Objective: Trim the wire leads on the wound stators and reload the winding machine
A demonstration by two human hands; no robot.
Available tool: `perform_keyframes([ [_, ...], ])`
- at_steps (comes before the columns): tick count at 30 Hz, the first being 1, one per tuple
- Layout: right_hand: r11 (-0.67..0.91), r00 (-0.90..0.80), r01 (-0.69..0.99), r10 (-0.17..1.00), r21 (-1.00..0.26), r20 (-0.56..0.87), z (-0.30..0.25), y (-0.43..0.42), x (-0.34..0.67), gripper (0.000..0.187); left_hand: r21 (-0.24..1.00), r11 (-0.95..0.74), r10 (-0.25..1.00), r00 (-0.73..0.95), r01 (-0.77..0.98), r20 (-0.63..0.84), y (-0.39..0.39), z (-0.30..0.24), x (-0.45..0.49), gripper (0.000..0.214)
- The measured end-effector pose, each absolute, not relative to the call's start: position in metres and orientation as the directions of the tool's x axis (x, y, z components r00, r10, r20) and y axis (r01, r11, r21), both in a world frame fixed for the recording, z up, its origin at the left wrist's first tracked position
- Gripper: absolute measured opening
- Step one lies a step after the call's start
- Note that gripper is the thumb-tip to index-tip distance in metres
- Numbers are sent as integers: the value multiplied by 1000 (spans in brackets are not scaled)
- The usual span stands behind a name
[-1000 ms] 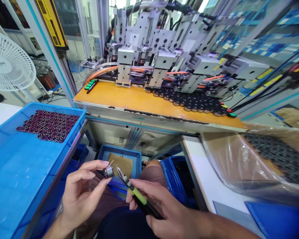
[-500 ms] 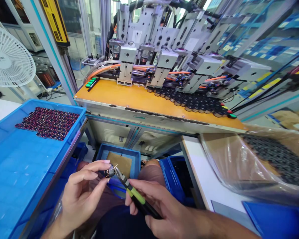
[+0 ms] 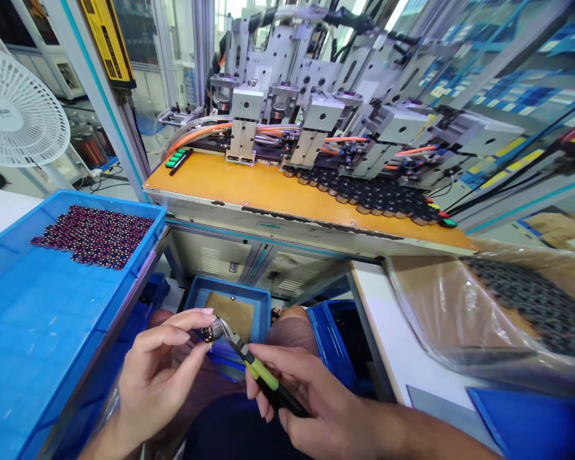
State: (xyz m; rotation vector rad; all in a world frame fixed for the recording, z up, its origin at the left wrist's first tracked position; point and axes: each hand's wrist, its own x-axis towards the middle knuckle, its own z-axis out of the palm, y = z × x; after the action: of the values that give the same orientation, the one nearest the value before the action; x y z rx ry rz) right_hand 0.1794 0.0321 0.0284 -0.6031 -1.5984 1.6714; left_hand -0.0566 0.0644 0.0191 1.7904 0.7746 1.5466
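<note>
My left hand (image 3: 160, 370) pinches a small round coil part (image 3: 213, 331) between thumb and fingertips, held over my lap. My right hand (image 3: 311, 399) grips green-and-black handled cutters (image 3: 261, 377), and their metal tip touches the coil's right side where a thin wire sticks out. Both hands sit low in the middle, above a small blue bin (image 3: 230, 310) holding a brown card.
A large blue tray (image 3: 38, 319) at left holds several dark red coils (image 3: 93, 235). Ahead stands an orange-topped machine bench (image 3: 268, 191) with rows of black parts. At right, a plastic-lined box (image 3: 508, 306) of dark parts rests on a white table. A white fan (image 3: 16, 115) stands at far left.
The cutter tip has closed in from just right of the coil to touching it. My left hand has turned the coil slightly. The view shifted a little.
</note>
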Motion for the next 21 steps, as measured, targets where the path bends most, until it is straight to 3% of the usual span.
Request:
perform_keyframes([
  [4, 5, -645, -44, 763, -999, 33, 23, 30, 182, 74, 790, -612, 787, 125, 34, 604, 65, 18, -57, 57],
  [7, -14, -617, -49, 787, -999, 20, 18, 28, 183, 73, 815, -579, 813, 96, 17, 575, 65, 18, -56, 55],
  [9, -28, -580, -123, 813, -992, 49, 14, 25, 184, 76, 872, -483, 870, 66, -77, 488, 66, 19, -56, 49],
  [11, -39, -557, -194, 827, -980, 78, 10, 23, 186, 79, 908, -306, 938, 72, -285, 338, 67, 20, -56, 44],
  [15, -127, -561, -236, 827, -964, 28, 8, 22, 190, 73, 763, 50, 986, 151, -645, 63, 69, 18, -56, 48],
  [21, -265, -530, -162, 836, -951, -143, 9, 22, 185, 66, 637, 221, 975, 182, -739, -128, 64, 13, -56, 46],
])
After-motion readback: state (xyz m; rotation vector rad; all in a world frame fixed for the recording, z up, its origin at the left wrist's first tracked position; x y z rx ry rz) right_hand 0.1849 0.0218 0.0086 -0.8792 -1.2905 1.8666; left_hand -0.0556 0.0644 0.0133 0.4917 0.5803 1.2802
